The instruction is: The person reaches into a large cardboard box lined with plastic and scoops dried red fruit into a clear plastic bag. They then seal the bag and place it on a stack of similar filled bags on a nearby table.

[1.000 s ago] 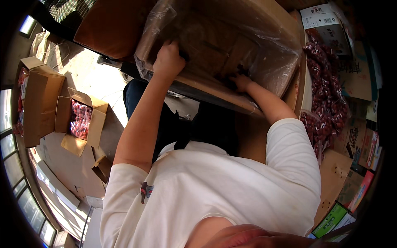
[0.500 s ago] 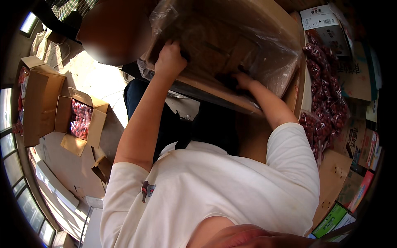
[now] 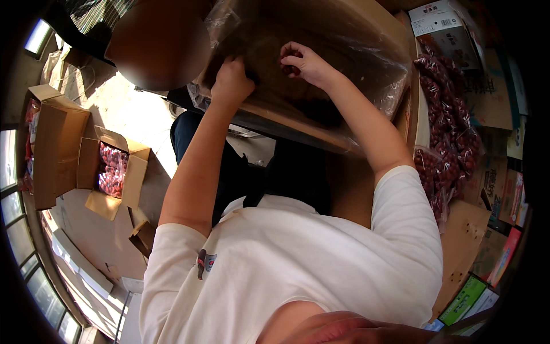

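A large cardboard box [image 3: 372, 23] lined with clear plastic film [image 3: 372, 86] stands open in front of me. Over its middle, my right hand [image 3: 311, 66] is raised, with fingers curled round some dark red dates [image 3: 290, 69]. My left hand [image 3: 232, 83] is closed and reaches down inside the box's near left part. Its fingertips are in shadow beside something dark, so I cannot make out what they grip. A dark heap [image 3: 322, 110], too shaded to tell apart, lies in the box near the right forearm.
Clear bags of red dates [image 3: 447, 114] are piled at the right, beside a white carton [image 3: 441, 28] and several stacked boxes. Left on the floor are an open carton [image 3: 137, 175] holding bagged dates [image 3: 113, 166] and a taller carton [image 3: 66, 143]. A blurred brown shape [image 3: 157, 46] fills the upper left.
My right hand has lifted from the box's near right part and moved up and left, now with dates in its fingers. The left hand has barely shifted.
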`<state>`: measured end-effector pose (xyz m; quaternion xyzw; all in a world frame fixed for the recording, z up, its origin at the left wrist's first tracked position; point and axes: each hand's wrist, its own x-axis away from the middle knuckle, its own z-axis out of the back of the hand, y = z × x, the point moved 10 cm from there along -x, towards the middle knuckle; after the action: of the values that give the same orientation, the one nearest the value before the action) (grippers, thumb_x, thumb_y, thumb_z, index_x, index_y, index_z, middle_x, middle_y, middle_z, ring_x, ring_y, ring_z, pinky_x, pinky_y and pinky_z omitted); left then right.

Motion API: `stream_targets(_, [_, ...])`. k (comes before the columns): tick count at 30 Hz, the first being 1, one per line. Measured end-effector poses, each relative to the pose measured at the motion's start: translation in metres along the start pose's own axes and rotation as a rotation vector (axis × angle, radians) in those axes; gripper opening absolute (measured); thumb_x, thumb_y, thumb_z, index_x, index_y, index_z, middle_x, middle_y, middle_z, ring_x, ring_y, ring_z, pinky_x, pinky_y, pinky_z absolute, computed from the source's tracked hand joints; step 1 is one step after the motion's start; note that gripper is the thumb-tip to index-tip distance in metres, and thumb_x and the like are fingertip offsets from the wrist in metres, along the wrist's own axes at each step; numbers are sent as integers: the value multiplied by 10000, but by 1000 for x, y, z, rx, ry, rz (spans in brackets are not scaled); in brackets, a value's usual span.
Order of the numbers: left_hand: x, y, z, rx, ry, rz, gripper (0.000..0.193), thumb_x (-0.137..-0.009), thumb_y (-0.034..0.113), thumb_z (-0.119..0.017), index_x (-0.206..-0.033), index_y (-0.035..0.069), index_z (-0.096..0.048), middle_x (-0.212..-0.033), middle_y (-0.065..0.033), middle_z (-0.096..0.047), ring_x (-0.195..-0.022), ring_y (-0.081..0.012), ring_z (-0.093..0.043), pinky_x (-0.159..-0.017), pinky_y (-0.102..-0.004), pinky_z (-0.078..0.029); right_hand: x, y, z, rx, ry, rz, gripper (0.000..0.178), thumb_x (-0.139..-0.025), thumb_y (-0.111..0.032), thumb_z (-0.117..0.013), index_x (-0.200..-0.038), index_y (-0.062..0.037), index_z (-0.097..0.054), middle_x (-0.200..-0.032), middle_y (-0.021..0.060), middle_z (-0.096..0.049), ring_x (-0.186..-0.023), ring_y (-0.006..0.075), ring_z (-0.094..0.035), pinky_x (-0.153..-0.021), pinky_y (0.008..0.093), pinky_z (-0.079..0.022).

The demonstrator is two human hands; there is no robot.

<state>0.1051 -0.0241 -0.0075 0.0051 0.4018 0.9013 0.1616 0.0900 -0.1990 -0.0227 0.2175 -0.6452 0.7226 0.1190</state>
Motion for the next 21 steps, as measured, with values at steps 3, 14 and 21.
stream_targets(3, [-1, -2, -1, 5, 28, -11, 439, -627, 49, -654, -1060, -16, -615, -1019, -246, -594, -963, -405, -582, -833, -441, -489, -19, 8, -32, -313, -41, -40, 114, -871, -98, -595, -977, -98, -552, -899, 42, -621, -773, 131, -588, -712, 303, -492])
stream_targets(14, [-2, -1, -1, 15, 45, -27, 380, -621, 40, -660, -996, -10, -623, -967, -228, -599, -943, -397, -582, -803, -440, -498, -29, 22, -55, -513, -174, -22, 289, -942, -157, -478, -1181, -20, -564, -1181, 159, -578, -1074, 261, -570, -919, 403, -479])
stream_targets(21, [-2, -10, -6, -33, 4, 10, 440, -623, 54, -661, -1057, -13, -624, -1017, -234, -603, -973, -395, -582, -839, -425, -498, -6, 4, 5, -129, -1, 12, 308, -951, -239, -495, -1159, -25, -569, -1144, 133, -600, -1046, 248, -589, -884, 378, -481])
